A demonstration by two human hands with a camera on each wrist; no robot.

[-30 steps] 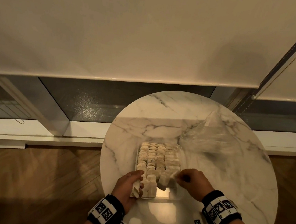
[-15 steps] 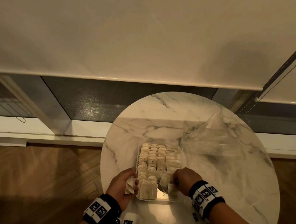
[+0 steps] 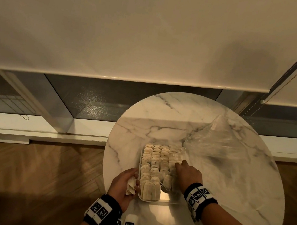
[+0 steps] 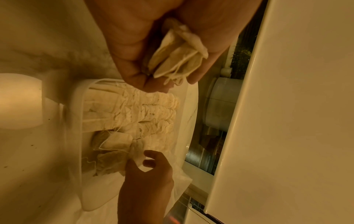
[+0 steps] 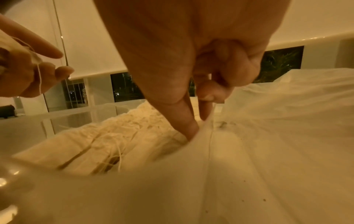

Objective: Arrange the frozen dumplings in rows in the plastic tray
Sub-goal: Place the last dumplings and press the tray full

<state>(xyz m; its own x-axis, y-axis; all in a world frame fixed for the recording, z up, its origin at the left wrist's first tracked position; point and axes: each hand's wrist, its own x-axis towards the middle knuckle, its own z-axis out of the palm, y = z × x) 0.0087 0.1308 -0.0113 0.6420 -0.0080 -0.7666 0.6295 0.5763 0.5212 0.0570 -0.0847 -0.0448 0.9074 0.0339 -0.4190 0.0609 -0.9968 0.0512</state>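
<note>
1. The left hand (image 3: 123, 185) grips a small bunch of pale flat dumplings (image 4: 178, 60), fingers curled round them, just beside the clear plastic tray (image 3: 155, 199).
2. The right hand (image 3: 188, 173) has thumb and forefinger extended, pressing into the right-hand row of packed dumplings (image 3: 157, 162); other fingers curl.
3. The tray sits on the round white marble desk (image 3: 227, 194), near a crumpled clear plastic bag (image 3: 219, 147).
</note>
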